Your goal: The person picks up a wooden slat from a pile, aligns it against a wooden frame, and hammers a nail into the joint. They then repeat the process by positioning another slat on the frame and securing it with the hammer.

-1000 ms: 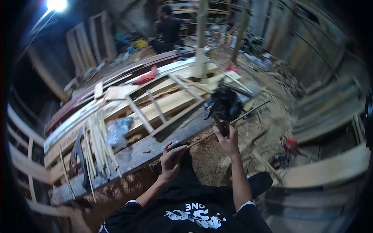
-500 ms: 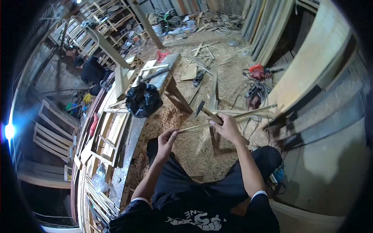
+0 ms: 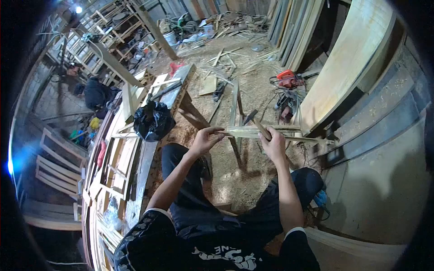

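Shift since half a second ago: strip (image 3: pixel 303 139) has swung from rising to the right to sloping slightly down that way; left hand (image 3: pixel 208 141) has come up nearly level with right hand (image 3: pixel 273 144).
Strip: thin pale wood, running from the left fingertips past the right hand to a free end beyond it.
Left hand: thumb and fingers pinching the strip's near end.
Right hand: fingers closed round the handle of the hammer (image 3: pixel 261 128); cannot tell whether they also grip the strip.
Hammer: dark head up, tilted toward the left hand's side.
Wooden stand (image 3: pixel 235 106): just beyond both hands, its crossbar running close along the strip; contact cannot be told.
Black plastic bag (image 3: pixel 153 122): left of the left hand, on the bench (image 3: pixel 144 178).
Clear plastic bag (image 3: pixel 111 214): left of the left hand, closer to the body.
Red power tool (image 3: pixel 288 78): on the floor, ahead of the right hand.
Wide pale board (image 3: pixel 348 67): leaning, ahead and right of the right hand.
Loose sticks (image 3: pixel 228 56): on the floor, well ahead of both hands.
Other person (image 3: pixel 97 92): dark clothing, far off, ahead and left of the left hand.
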`<state>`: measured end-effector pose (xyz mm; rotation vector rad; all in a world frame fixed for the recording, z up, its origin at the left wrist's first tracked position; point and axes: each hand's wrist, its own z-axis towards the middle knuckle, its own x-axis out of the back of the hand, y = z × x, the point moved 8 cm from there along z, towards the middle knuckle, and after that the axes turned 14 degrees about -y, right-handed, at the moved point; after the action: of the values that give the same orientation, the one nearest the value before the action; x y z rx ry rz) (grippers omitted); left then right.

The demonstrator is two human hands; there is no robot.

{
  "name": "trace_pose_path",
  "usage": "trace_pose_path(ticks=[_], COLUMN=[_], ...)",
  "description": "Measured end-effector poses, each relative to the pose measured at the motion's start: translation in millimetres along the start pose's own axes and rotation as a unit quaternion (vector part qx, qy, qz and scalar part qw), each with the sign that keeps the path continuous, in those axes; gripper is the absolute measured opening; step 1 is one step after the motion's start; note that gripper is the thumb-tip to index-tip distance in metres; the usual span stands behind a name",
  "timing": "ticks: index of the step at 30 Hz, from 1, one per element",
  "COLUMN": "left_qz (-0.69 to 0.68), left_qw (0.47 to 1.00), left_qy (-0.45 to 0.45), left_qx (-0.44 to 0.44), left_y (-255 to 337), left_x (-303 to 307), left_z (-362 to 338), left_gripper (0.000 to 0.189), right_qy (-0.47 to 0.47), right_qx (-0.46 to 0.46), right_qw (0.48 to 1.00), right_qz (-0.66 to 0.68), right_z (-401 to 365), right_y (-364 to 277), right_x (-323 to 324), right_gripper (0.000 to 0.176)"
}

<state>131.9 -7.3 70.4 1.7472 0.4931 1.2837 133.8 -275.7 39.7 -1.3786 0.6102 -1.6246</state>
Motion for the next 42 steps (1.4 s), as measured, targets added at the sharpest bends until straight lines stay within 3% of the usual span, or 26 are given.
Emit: trace_pose_path(ticks=[3, 6, 9, 10, 14, 17, 21, 22, 23, 25, 31, 33, 35, 38, 40, 42], left_qz=[-0.003, 0.096, 0.04, 0.056, 0.085, 0.077, 0.102, 0.121, 0.123, 0.133, 0.168, 0.194, 0.212, 0.275, 0.265, 0.253], left_qw=[0.999, 0.992, 0.991, 0.988, 0.965, 0.964, 0.951, 0.951, 0.952, 0.939, 0.946, 0.947, 0.952, 0.946, 0.959, 0.962], left_qy=[-0.033, -0.047, -0.043, -0.037, 0.038, 0.055, 0.073, 0.059, 0.059, 0.073, 0.085, 0.119, 0.106, 0.064, -0.071, -0.072], left_qx=[-0.042, -0.068, -0.123, -0.139, -0.247, -0.248, -0.284, -0.278, -0.275, -0.309, -0.263, -0.225, -0.195, -0.156, -0.069, -0.069], left_y=[-13, -11, -28, -34, -51, -83, -64, -74, -78, -72, -83, -101, -127, -135, -145, -146], left_x=[1, 7, 21, 29, 51, 58, 80, 79, 79, 82, 74, 71, 62, 55, 45, 45], left_z=[22, 38, 53, 58, 57, 59, 56, 62, 65, 63, 77, 83, 87, 96, 106, 113], left_gripper=[0.038, 0.032, 0.021, 0.019, 0.019, 0.022, 0.03, 0.042, 0.042, 0.038, 0.024, 0.022, 0.02, 0.021, 0.028, 0.028], right_qy=[0.02, 0.047, 0.045, 0.001, 0.017, -0.074, -0.172, -0.162, -0.164, -0.155, -0.221, -0.196, -0.207, -0.21, -0.196, -0.2], right_qx=[-0.028, -0.037, -0.058, -0.117, -0.047, -0.068, -0.114, -0.059, -0.059, -0.095, -0.128, -0.061, -0.088, -0.102, -0.058, -0.06], right_qw=[0.999, 0.998, 0.997, 0.993, 0.998, 0.993, 0.972, 0.98, 0.98, 0.982, 0.963, 0.978, 0.971, 0.962, 0.965, 0.963], right_qz=[-0.002, -0.035, -0.022, -0.01, -0.037, -0.069, -0.115, -0.095, -0.091, 0.048, 0.089, -0.044, -0.078, -0.143, -0.164, -0.169], right_z=[2, 8, 18, 22, 46, 74, 109, 116, 117, 120, 141, 151, 151, 149, 150, 151], right_y=[-1, 1, -1, 4, 15, -8, -13, -6, 4, 27, 57, 62, 48, 63, 55, 55], right_x=[2, -7, -20, -28, -51, -60, -80, -86, -90, -102, -122, -123, -126, -132, -137, -143], right_gripper=[0.024, 0.025, 0.028, 0.032, 0.031, 0.03, 0.028, 0.026, 0.026, 0.024, 0.027, 0.031, 0.031, 0.03, 0.025, 0.024])
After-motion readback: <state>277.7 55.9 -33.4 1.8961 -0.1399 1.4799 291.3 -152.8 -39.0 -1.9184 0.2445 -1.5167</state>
